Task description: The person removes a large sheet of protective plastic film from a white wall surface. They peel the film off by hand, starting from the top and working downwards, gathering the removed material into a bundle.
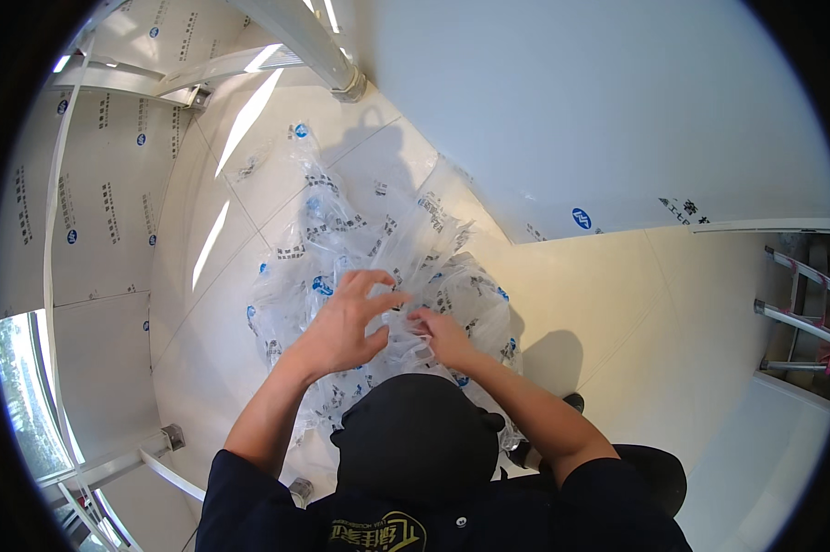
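Observation:
A large crumpled heap of clear plastic protective film [360, 238], printed with dark writing and blue logos, lies on the floor before me. My left hand [349, 324] hovers over its middle, fingers spread and curved, with nothing visibly held. Close by on the right, my right hand [445, 338] pinches a gathered strand of the film between thumb and fingers. The hands are apart by a small gap. Below them, my black cap [418, 438] hides the near part of the heap.
Pale floor tiles [615, 297] surround the heap. A smooth white panel [594, 117] stands at upper right, film along its lower edge. A metal post [311, 41] and frame stand at upper left. At far right is a ladder [798, 321]; film-covered wall panels [104, 207] line the left.

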`<state>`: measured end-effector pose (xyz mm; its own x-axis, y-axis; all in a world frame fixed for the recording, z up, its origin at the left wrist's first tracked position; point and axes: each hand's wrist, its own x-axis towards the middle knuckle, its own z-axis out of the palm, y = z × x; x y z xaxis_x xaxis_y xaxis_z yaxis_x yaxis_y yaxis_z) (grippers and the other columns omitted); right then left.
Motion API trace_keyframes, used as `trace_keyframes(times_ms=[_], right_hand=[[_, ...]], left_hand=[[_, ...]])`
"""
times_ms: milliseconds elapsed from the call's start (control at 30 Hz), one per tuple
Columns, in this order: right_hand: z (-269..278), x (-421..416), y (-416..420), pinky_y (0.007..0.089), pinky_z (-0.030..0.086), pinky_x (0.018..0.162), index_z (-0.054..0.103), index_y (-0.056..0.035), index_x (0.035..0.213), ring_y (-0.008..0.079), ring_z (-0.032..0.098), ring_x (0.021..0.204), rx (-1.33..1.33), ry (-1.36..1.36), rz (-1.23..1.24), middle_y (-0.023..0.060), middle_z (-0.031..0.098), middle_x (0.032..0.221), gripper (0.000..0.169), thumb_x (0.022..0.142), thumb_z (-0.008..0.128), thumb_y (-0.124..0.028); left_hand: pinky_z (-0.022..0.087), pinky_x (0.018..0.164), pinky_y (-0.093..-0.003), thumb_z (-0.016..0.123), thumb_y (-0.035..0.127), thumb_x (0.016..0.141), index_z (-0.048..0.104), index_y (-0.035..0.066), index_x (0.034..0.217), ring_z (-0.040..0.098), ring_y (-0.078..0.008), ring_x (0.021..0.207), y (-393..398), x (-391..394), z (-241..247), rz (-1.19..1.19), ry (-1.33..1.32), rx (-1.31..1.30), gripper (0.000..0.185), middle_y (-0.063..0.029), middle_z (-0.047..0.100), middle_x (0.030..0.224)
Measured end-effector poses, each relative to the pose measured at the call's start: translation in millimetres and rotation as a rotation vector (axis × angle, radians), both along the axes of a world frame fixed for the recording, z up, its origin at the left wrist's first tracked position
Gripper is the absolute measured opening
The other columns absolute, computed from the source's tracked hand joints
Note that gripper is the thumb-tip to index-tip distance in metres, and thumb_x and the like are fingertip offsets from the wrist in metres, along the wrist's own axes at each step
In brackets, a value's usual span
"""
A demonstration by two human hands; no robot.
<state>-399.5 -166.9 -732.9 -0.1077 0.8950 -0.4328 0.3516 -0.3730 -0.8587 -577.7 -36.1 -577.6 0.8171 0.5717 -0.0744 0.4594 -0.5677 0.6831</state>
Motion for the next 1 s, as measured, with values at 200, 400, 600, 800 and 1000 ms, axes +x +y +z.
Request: trace_keyframes(times_ms=[200,400,600,800,1000], right_hand=[[89.0,42.6,93.2,0.0425,0.046,0.090,0.040,-0.0134,0.136,0.0377,0.048,0.114,0.468,-0.641,-0.157,0.0178,0.048,0.124,0.069,0.073,0.063,0.003],[14.7,83.1,155.8,0.0411,0.046,0.095,0.046,-0.0153,0.135,0.0306,0.045,0.123,0.788,-1.291,0.334,0.0179,0.047,0.132,0.058,0.079,0.060,-0.009],[34.0,48.9,135.0,0.0431,0.051,0.076,0.061,-0.0117,0.088,0.0339,0.064,0.090,0.390,-0.911,0.342,0.0113,0.067,0.078,0.015,0.074,0.061,-0.008],[31.7,33.5,6.9,0.0496,0.049,0.071,0.052,-0.0089,0.114,0.0401,0.063,0.082,0.149,-0.430,0.225,0.0189,0.065,0.081,0.044,0.073,0.064,-0.013],[47.7,67.8,12.6,0.0437,0.039,0.101,0.028,-0.0045,0.143,0.0412,0.045,0.124,-0.035,-0.063,0.077,0.0247,0.043,0.137,0.084,0.072,0.069,-0.023]], left_hand=[[0.041,0.101,-0.0451,0.065,0.022,0.082,0.028,0.009,0.148,0.042,-0.0392,0.127,43.4,53.2,-84.4,0.396,0.217,0.227,0.077,-0.0268,0.047,0.132],[0.053,0.073,-0.0447,0.051,0.011,0.085,0.054,0.005,0.124,0.066,-0.0364,0.081,40.8,98.2,-114.8,0.184,0.333,0.135,0.039,-0.0192,0.067,0.092],[0.051,0.062,-0.0459,0.049,0.012,0.082,0.066,0.008,0.087,0.065,-0.0349,0.068,25.3,73.6,-94.2,0.148,0.212,0.198,0.018,-0.0149,0.066,0.073],[0.052,0.088,-0.0329,0.057,-0.003,0.079,0.059,0.006,0.127,0.066,-0.0234,0.098,7.2,-20.4,-10.3,-0.105,-0.336,-0.376,0.049,-0.0181,0.067,0.106],[0.048,0.094,-0.0345,0.067,0.024,0.077,0.058,0.004,0.128,0.061,-0.0260,0.108,228.3,-87.6,-114.3,0.871,0.129,0.068,0.056,-0.0163,0.064,0.117]])
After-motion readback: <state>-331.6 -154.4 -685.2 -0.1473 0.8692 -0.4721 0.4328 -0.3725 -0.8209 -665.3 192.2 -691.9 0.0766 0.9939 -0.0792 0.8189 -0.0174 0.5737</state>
